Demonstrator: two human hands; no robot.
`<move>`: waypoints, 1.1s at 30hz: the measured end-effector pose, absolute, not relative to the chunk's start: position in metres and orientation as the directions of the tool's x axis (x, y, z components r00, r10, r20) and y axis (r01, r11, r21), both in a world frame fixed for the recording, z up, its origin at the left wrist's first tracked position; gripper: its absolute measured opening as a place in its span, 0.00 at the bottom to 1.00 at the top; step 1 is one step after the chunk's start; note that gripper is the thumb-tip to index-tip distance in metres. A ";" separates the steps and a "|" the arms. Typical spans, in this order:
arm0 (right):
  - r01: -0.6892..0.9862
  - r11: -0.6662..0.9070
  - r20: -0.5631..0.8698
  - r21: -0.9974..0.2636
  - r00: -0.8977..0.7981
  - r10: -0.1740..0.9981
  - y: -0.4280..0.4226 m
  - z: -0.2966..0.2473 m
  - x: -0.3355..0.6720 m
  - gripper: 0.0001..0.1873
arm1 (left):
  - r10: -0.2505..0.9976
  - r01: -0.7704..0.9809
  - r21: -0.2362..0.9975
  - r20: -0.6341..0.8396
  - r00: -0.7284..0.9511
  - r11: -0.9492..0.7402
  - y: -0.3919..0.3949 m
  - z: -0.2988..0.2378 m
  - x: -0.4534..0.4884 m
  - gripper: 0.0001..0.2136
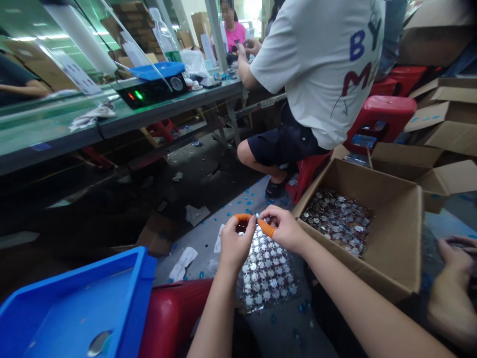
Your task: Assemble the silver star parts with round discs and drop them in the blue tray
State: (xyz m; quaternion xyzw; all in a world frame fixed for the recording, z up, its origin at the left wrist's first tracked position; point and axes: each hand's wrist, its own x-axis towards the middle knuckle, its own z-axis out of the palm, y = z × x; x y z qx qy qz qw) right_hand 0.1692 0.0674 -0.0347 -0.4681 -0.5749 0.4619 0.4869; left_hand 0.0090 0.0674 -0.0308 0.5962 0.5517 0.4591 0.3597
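My left hand (235,243) and my right hand (286,227) meet in front of me, fingertips pinched together on a small shiny round piece (257,217). It is seen edge-on, and the fingers cover most of it. Orange finger covers are on a finger of each hand. Below them lies a clear sheet bearing rows of silver flower-shaped pieces (266,276). To the right, an open cardboard box (391,228) holds a heap of similar loose silver pieces (337,219).
A blue plastic bin (74,288) at lower left has a round piece inside, beside a red stool (173,318). Ahead sits a co-worker in a white shirt (316,64). Another person's hand (456,256) shows at right. A workbench (167,107) spans upper left.
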 end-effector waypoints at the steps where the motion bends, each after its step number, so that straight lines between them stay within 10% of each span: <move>1: 0.092 0.143 0.135 -0.985 -0.093 0.986 0.067 -0.035 0.169 0.06 | 0.988 0.334 0.933 0.152 -0.032 -0.132 0.067 -0.030 0.009 0.12; 12: -0.215 -0.007 -0.004 -0.977 -0.012 1.000 0.069 -0.031 0.166 0.15 | 0.970 -0.145 0.971 -0.208 -0.127 0.189 0.072 -0.040 0.021 0.16; 19: -0.636 -0.224 -0.213 -0.739 -0.095 0.972 0.075 -0.024 0.179 0.15 | 0.993 0.028 1.000 0.012 -0.120 -0.009 0.070 -0.030 0.013 0.18; 33: -0.390 -0.166 -0.184 -0.906 0.011 0.983 0.075 -0.034 0.167 0.24 | 0.993 0.035 0.999 -0.010 -0.116 0.014 0.064 -0.028 0.024 0.16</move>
